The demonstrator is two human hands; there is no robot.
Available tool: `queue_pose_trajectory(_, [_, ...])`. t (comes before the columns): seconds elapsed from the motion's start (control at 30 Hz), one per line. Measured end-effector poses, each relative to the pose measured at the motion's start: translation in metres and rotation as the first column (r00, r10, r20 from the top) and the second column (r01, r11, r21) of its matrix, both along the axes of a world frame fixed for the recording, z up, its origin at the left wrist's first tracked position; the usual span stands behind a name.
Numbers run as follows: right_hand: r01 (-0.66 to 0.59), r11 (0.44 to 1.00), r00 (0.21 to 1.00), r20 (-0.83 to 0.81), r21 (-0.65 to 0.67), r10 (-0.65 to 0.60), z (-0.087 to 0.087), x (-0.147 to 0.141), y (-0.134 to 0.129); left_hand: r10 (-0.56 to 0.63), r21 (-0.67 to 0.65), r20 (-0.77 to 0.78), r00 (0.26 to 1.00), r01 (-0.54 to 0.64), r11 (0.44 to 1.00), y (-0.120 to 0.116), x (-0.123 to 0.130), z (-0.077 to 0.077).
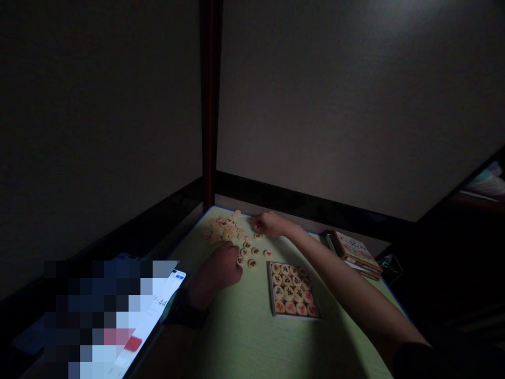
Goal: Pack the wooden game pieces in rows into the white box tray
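your hands work at the round marked pieces (226, 232) on the green-topped counter (236, 331), a little below the centre of the frame. your right hand (271, 224) reaches over the far edge of the spread, fingers curled down beside a piece (258, 236); whether they pinch anything, you cannot tell from here. your left hand (225, 263) is loosely closed, its fingertips beside a dark-marked piece (240, 260); its grip is hidden too.

to handle these well, take each disc by its rim between thumb and fingertip, lift it straight, and keep your knuckles off its neighbours, since the flat pieces likely slide easily. a red-marked piece (268, 253) lies apart, so it should be simple to grip.

the shallow box (272, 295), lower centre-right, holds four rows of discs, dark-marked mostly, red along the near row. your right forearm crosses just beside it, so keep your elbow high. books (357, 252) are stacked at the right edge, and a lit phone (163, 310) sits lower left, near your left wrist. dim light and shadow make the markings harder to read.
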State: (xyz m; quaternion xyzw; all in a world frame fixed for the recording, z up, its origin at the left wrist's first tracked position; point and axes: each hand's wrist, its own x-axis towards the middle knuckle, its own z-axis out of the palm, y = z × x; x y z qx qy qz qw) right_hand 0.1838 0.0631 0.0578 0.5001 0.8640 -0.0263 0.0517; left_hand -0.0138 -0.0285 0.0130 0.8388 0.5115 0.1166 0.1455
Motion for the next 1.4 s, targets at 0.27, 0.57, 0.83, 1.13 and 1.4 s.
queue_pose_trajectory(0.27, [-0.073, 0.996, 0.995, 0.069, -0.05, 0.077, -0.011, -0.004, -0.017, -0.004, -0.006, -0.031, 1.0, 0.004, 1.0, 0.003, 0.001, -0.004])
queue_pose_trajectory(0.57, [0.0, 1.0, 1.0, -0.01, -0.019, 0.0, 0.004, 0.001, -0.043, -0.029, -0.025, -0.09, 0.996, 0.027, 0.999, 0.003, 0.002, 0.004])
queue_pose_trajectory(0.83, [0.112, 0.993, 0.915, -0.386, -0.023, -0.112, 0.019, 0.077, -0.175, -0.018, -0.03, -0.154, 0.988, 0.014, 0.999, 0.002, 0.004, 0.01])
queue_pose_trajectory(1.13, [0.14, 0.989, 0.961, -0.237, -0.039, -0.145, -0.004, 0.078, -0.21, -0.041, 0.01, -0.167, 0.985, 0.044, 0.999, 0.004, 0.002, 0.008])
queue_pose_trajectory(1.4, [0.133, 0.99, 0.948, -0.284, -0.054, -0.143, -0.004, 0.086, -0.211, -0.038, 0.001, -0.201, 0.979, 0.039, 0.999, 0.008, 0.0, 0.004])
